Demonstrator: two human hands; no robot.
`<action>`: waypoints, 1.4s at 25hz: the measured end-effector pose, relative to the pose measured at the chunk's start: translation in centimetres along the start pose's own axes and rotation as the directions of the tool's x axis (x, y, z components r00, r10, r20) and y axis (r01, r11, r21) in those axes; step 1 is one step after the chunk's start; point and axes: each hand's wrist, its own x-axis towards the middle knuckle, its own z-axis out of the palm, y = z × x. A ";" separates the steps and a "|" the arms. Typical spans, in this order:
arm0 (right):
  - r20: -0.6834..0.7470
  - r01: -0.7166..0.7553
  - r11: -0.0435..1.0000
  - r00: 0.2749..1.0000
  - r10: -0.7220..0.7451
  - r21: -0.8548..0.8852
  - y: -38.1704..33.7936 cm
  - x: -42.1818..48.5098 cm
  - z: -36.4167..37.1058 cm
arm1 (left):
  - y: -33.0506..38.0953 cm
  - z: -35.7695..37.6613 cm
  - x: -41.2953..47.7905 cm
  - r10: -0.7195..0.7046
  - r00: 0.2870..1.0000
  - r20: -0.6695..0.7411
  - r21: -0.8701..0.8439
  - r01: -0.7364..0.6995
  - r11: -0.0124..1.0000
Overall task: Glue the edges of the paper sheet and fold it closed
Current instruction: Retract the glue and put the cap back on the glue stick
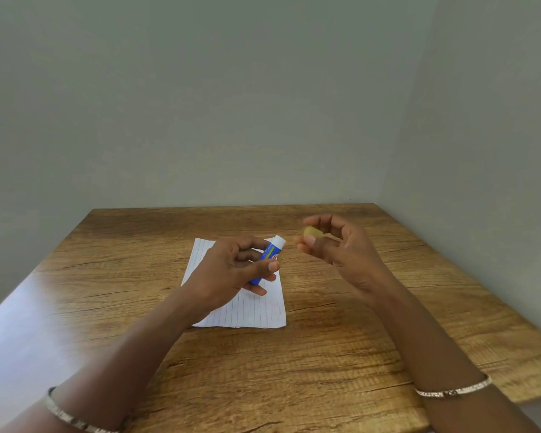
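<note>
The left hand (231, 270) grips a blue glue stick (270, 256), its white tip uncovered and tilted up to the right. The right hand (338, 245) pinches the blurred yellow cap (313, 232) in its fingertips, just beside that tip. Under the left hand a lined paper sheet (250, 304) lies flat on the desk (325, 354), about midway between its side edges.

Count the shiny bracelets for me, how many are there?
2. One bracelet sits on the right wrist, near the table's edge. The other bracelet is on the left wrist, at the bottom of the picture, partly cut off.
</note>
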 end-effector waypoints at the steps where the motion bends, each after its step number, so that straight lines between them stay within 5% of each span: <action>1: 0.025 0.030 0.998 0.999 -0.031 0.063 0.0 -0.1 0.3 | 0.0 0.0 0.0 -0.004 1.000 -0.001 0.009 0.004 1.000; 9: 0.118 0.042 0.964 0.990 -0.075 0.263 -0.3 -0.6 2.1 | 0.3 0.5 -0.3 0.018 0.999 0.046 0.031 -0.019 0.999; 18: 0.033 0.123 0.991 0.992 -0.125 0.061 0.0 -0.9 3.1 | 0.2 0.5 -0.4 0.013 0.995 0.100 0.020 -0.015 1.000; 22: 0.143 0.145 0.981 0.982 -0.126 -0.129 0.2 -1.2 3.3 | 0.3 0.4 -0.5 0.027 0.996 0.088 -0.035 -0.024 0.999; 25: 0.263 0.229 0.897 0.956 -0.133 -0.379 0.3 -1.6 3.8 | 0.4 0.3 -0.6 0.012 0.998 0.067 -0.122 -0.004 0.993; 35: 0.207 0.450 0.691 0.889 -0.409 -0.565 1.0 -1.3 4.1 | 0.1 0.9 -0.7 -0.014 0.996 0.088 -0.207 0.032 0.978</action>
